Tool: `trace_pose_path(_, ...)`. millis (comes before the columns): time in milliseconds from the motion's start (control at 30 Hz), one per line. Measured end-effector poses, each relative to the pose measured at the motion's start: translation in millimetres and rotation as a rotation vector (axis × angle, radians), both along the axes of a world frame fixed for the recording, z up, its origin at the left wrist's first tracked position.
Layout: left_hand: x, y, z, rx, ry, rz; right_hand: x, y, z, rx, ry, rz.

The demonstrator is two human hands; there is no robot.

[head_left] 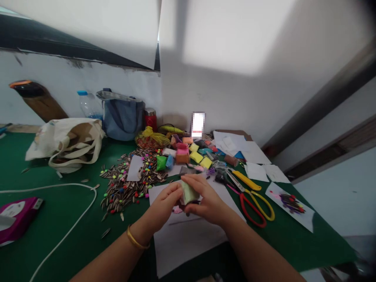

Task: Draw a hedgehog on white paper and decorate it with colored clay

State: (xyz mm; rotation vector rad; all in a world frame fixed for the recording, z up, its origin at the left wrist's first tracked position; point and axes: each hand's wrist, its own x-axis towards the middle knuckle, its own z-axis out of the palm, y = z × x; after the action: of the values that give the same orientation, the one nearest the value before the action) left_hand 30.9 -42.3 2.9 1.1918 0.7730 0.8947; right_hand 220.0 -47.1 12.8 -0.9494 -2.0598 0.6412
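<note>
Above a white sheet of paper (pixel 182 250), my two hands meet around a small pale green packet (pixel 189 192), perhaps modelling clay in clear wrap. My left hand (pixel 161 207) pinches its left side between thumb and fingers. Curled over its top and right side is my right hand (pixel 210 201), thumb below. Small pink bits (pixel 177 210) show on the paper beneath the packet; the hands hide part of them. Just beyond lie several coloured packets (pixel 182 153), among them yellow, pink, green and blue ones.
Striped sunflower seeds (pixel 123 196) mixed with coloured pompoms spread on the left. To the right are red-and-yellow-handled scissors (pixel 253 209), a yellow cutter (pixel 246 180) and a seed-decorated card (pixel 290 205). Bags, including a blue one (pixel 123 119), and a lit phone (pixel 197 124) stand behind. A white cable (pixel 70 229) crosses the left.
</note>
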Motion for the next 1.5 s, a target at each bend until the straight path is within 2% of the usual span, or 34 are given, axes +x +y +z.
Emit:
trace_pose_path(167, 0, 2, 0.6, 0.078, 0.093, -0.035, -3, 1, -6.5, 0.054, 0.029, -0.081)
trace_pose_path(267, 0, 4, -0.4, 0.112, 0.169, -0.035, -3, 1, -4.6, 0.111, 0.038, -0.1)
trace_pose_path(333, 0, 5, -2.0, 0.177, 0.229, 0.036, -3, -1, -1.2, 0.155, 0.009, -0.14)
trace_pose_path(433, -1, 3, -4.0, 0.39, 0.422, 0.18, -5, -5, 2.7, 0.197, -0.022, -0.241)
trace_pose_path(500, -1, -1, -5.0, 0.518, 0.547, 0.176, -7, -6, 2.7, 0.143, -0.055, -0.261)
trace_pose_path(567, 0, -4, -6.3, 0.599, 0.602, 0.103, -9, -6, 1.6, 0.0, -0.112, -0.242)
trace_pose_path(633, 1, -6, -7.6, 0.628, 0.61, 0.047, -9, -5, 1.7, -0.174, -0.154, -0.201)
trace_pose_path(700, 1, -7, -7.6, 0.62, 0.611, 0.03, -7, -3, 4.9, -0.282, -0.155, -0.129)
trace_pose_path(867, -1, -8, 2.5, 0.561, 0.568, -0.029, -1, -9, 23.1, -0.325, -0.116, 0.024)
trace_pose_path(967, -1, -10, 9.5, 0.576, 0.621, -0.066, -1, -14, 30.8, -0.277, -0.233, -0.025)
trace_pose_path(1067, -1, -10, 11.6, 0.62, 0.708, -0.052, -3, -15, 29.7, -0.277, -0.311, -0.087)
trace_pose_path(1133, -1, -9, 12.0, 0.598, 0.685, -0.065, -3, -13, 25.4, -0.351, -0.23, -0.036)
trace_pose_path(1300, -2, -10, 18.7, 0.515, 0.448, -0.112, -2, -11, 14.3, -0.473, 0.154, 0.121)
trace_pose_path(1500, 5, -16, 21.3, 0.512, 0.324, -0.022, -15, -12, 3.6, -0.602, 0.515, 0.143)
